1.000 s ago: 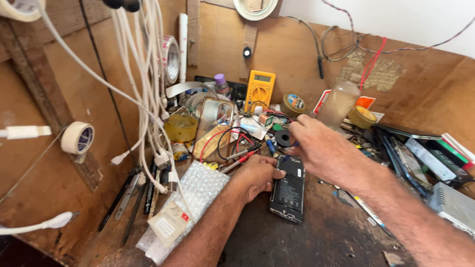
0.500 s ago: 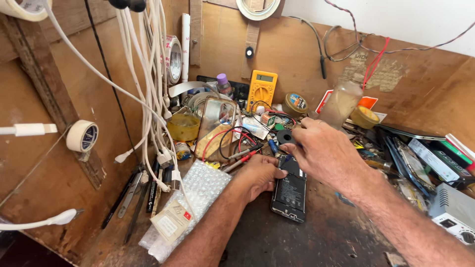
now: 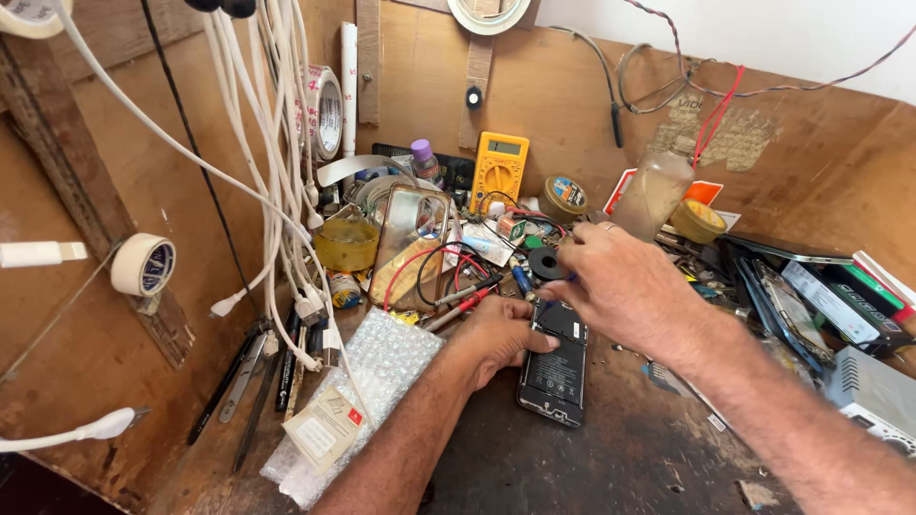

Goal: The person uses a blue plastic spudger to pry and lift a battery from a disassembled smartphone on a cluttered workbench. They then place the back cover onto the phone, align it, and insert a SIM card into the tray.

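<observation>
A black opened phone lies back-up on the dark wooden bench, its insides showing. My left hand rests against the phone's left edge, with the thumb on its upper part, holding it steady. My right hand hovers over the phone's top end. Its fingers are pinched together, pointing down, around what looks like a small blue-handled tool whose tip is hidden. A red and a black probe lead lie just left of my left hand.
A yellow multimeter leans on the back wall. White cables hang at the left over bubble wrap. A clear phone case, a plastic bottle, tape rolls and phone parts crowd the back and right.
My right hand has edged slightly closer over the phone's top end. My left hand stays on the phone's left edge, and the phone has not moved.
</observation>
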